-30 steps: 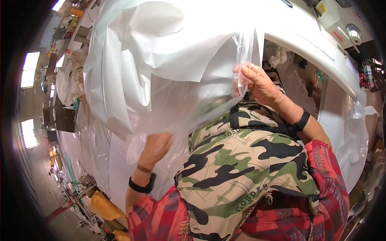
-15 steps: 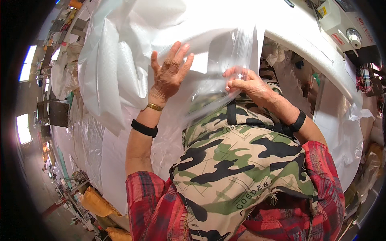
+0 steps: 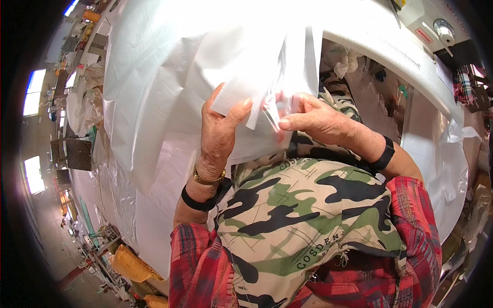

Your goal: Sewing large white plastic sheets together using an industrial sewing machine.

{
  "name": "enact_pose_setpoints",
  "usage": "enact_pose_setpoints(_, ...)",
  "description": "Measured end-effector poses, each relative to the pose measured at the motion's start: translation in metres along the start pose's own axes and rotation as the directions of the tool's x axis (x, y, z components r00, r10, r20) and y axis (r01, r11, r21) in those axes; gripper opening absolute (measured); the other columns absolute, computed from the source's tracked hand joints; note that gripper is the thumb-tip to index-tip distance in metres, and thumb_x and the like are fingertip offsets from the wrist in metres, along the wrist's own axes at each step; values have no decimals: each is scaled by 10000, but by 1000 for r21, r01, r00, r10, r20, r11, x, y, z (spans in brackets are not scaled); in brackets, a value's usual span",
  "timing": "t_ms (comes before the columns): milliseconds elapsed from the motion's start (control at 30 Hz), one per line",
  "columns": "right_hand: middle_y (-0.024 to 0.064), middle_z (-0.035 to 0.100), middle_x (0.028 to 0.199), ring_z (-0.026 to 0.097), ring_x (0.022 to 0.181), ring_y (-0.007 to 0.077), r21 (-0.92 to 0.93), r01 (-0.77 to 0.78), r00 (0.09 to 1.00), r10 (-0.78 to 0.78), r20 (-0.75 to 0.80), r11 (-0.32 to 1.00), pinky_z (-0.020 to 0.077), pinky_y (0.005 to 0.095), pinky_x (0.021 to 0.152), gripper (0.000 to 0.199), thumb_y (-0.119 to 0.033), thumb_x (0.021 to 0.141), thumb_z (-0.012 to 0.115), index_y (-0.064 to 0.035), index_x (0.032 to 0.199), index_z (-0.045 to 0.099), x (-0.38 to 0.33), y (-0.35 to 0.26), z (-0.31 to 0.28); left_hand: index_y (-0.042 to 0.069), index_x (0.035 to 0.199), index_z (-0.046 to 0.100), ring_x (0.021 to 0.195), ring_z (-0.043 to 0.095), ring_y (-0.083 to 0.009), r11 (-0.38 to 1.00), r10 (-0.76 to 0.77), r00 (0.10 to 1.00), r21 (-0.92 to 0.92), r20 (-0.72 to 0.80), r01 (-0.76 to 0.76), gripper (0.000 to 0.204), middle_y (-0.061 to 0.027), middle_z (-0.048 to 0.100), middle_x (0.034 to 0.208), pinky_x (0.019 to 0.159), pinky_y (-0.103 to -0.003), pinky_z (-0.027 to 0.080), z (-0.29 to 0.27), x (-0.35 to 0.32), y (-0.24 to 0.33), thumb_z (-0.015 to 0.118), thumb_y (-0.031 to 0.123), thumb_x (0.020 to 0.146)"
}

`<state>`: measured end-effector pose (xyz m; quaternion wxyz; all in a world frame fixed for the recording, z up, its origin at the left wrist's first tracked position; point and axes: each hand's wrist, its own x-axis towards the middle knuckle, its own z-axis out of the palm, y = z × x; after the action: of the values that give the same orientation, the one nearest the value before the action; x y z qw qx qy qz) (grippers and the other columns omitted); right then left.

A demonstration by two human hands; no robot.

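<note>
A large white plastic sheet (image 3: 154,87) spreads from the table toward my lap in loose folds. My left hand (image 3: 218,126) grips its near edge, the thumb in front and the fingers partly hidden behind the sheet. To its right, my right hand (image 3: 318,120) pinches a gathered strip of clear plastic film (image 3: 270,110) between thumb and fingers. Glare off the plastic hides where the film and the sheet meet. The two hands are a short way apart, just above the camouflage apron (image 3: 303,205) over my lap.
At the upper right stands a sewing machine (image 3: 444,33) on a white table with a curved edge (image 3: 405,66). Crumpled plastic lies under that edge. More clear plastic (image 3: 110,179) hangs on the left, with yellow-brown bundles (image 3: 134,263) at the lower left.
My left hand was open with fingers spread; it has come down and right and closed on the sheet. My right hand has moved slightly left and down, drawing the film nearer the left hand.
</note>
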<state>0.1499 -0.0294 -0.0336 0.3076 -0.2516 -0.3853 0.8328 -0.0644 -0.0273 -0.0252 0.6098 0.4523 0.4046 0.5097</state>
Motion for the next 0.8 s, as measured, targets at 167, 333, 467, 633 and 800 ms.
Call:
enact_pose_setpoints(167,68,619,1039,617,921,131,-152,89,992,-101,-71,984,510,293,838,497,-252,914,753,19,1252,508,4,12,13,-14,1107,631,821,627,-81,944,-65,995,328,78,36,266,-32,682,942,702,-230,514,9,-4,-2,710,42,859)
enact_pose_setpoints(333,62,662,968,647,906,133,-138,-26,983,0,-184,990,519,282,838,412,-136,946,676,-37,1293,476,-3,20,6,-10,1095,629,689,599,-76,929,-92,994,365,62,63,246,-24,659,861,567,-230,506,-1,2,-2,687,26,859)
enact_pose_setpoints(467,65,669,916,654,890,138,-190,-70,981,32,-193,979,523,274,835,381,-98,961,607,-23,1304,458,-10,23,1,-19,1094,627,645,581,-63,948,-87,996,309,27,75,240,-15,646,835,531,-229,500,-17,5,-5,669,16,861)
enact_pose_setpoints(633,67,672,897,662,862,138,-145,-20,985,-6,-170,989,536,264,815,363,-53,956,543,21,1295,439,-13,25,1,-54,1153,615,644,579,-65,890,-42,999,453,-28,50,307,-23,655,836,543,-222,499,-38,13,-5,667,12,857)
enact_pose_setpoints(800,60,667,887,661,839,126,-181,-70,985,39,-171,981,534,252,803,225,-40,960,516,32,1174,514,-18,25,-8,-74,1206,599,642,576,-68,814,22,993,578,-112,47,385,-33,659,806,561,-221,503,-78,33,9,673,32,844)
